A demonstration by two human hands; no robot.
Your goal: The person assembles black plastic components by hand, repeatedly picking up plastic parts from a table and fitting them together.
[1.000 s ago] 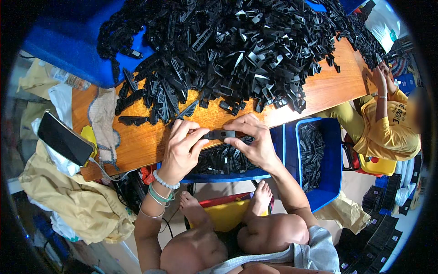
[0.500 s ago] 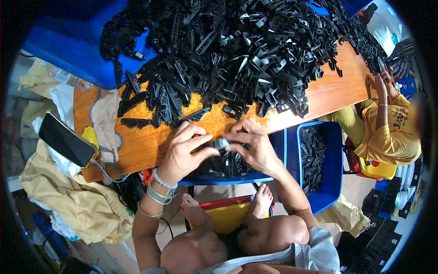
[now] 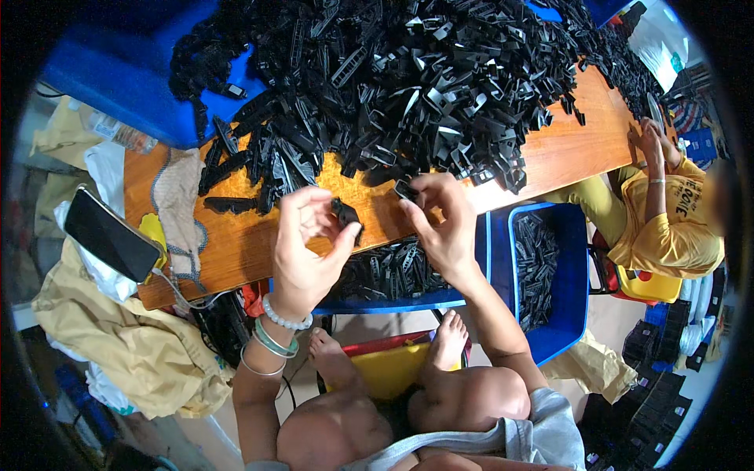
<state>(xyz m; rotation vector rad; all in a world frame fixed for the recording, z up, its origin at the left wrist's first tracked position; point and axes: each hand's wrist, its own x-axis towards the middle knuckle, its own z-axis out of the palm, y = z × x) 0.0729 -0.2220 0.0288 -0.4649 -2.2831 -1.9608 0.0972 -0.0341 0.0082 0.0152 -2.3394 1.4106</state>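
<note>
Tabletop (image 3: 243, 247), left hand (image 3: 305, 255) holding black piece (image 3: 346, 218)

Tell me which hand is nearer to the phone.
Left. The left hand, holding a black piece, is to the right of the phone; the right hand is farther right, beyond the left one.

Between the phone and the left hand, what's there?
In the head view, going from the phone toward the left hand, there is a yellow item, then a beige cloth, then wooden tabletop.
</note>
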